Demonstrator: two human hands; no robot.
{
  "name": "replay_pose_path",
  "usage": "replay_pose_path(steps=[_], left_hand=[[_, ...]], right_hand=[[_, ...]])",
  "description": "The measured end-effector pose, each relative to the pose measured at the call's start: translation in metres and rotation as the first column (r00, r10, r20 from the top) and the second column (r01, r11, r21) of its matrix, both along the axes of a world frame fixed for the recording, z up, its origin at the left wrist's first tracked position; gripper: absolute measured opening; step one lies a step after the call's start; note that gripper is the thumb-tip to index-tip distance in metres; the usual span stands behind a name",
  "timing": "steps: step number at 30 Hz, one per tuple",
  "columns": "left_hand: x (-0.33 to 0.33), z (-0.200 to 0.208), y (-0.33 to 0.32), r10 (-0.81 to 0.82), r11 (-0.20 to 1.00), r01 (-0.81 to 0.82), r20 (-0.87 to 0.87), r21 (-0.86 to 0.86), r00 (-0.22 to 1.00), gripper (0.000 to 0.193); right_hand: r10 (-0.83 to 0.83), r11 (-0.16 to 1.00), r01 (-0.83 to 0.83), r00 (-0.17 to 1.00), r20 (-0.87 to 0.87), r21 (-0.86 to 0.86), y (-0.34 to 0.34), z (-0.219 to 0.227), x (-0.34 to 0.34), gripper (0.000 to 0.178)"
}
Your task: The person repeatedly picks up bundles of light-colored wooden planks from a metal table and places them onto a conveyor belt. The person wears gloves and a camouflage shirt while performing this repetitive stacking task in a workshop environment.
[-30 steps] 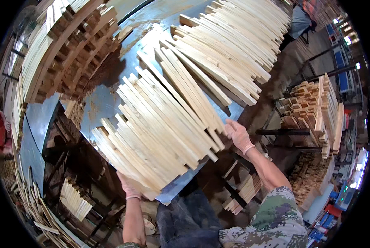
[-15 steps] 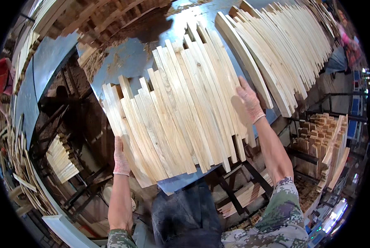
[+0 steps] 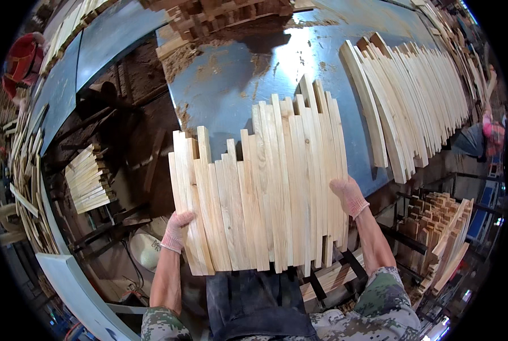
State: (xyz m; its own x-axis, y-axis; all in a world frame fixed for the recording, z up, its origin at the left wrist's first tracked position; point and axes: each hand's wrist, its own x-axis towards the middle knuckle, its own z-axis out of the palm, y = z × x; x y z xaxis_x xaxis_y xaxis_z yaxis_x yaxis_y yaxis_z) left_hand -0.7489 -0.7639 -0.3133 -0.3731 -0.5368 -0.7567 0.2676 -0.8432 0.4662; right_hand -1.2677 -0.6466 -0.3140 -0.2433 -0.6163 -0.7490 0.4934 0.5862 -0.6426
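Observation:
A side-by-side row of pale wooden strips (image 3: 265, 193) of uneven length is squeezed between my two gloved hands. My left hand (image 3: 177, 229) clasps the outermost strip on the left, its thumb over the top face. On the opposite side my right hand (image 3: 349, 196) grips the outermost strip, with part of its fingers hidden against the wood. The near ends of the strips hang over my dark apron (image 3: 254, 304), and their far ends lie over the blue-grey metal table (image 3: 225, 85); whether those ends touch it I cannot tell.
A second row of wooden strips (image 3: 413, 108) lies on the table's right side. Sawdust and stacked wood blocks (image 3: 220, 20) are at the back. Stacked short pieces (image 3: 436, 233) stand at right, a smaller stack (image 3: 89, 179) at left. People are at the far left and far right.
Both hands have drawn the row of strips toward me, baring more of the metal table behind it. The row now sits straighter, and my left thumb has come over its edge.

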Motion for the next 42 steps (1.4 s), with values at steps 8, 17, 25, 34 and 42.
replay_pose_path(steps=[8,17,25,34,42], left_hand=[[0.048,0.083,0.059,0.036,0.994,-0.024,0.115,-0.105,0.993,0.071],[0.19,0.2,0.203,0.362,0.899,-0.317,0.106,-0.302,0.926,0.063],[0.334,0.276,0.382,0.652,0.659,-0.602,-0.057,-0.45,0.756,0.071],[0.484,0.317,0.637,0.924,0.266,-0.891,-0.166,-0.368,0.345,0.062],[0.58,0.31,0.755,0.983,0.111,-0.94,-0.101,-0.322,0.151,0.071]], right_hand=[[0.085,0.992,-0.074,0.991,0.106,-0.107,0.016,0.059,0.045,0.061],[0.42,0.868,-0.42,0.906,-0.058,-0.267,-0.02,0.17,0.171,0.028],[0.73,0.534,-0.677,0.671,-0.127,-0.506,-0.042,0.249,0.371,0.054],[0.983,0.077,-0.841,0.154,-0.1,-0.535,0.013,0.311,0.735,0.02],[0.976,-0.189,-0.924,-0.14,-0.164,-0.331,0.076,0.298,0.968,0.021]])
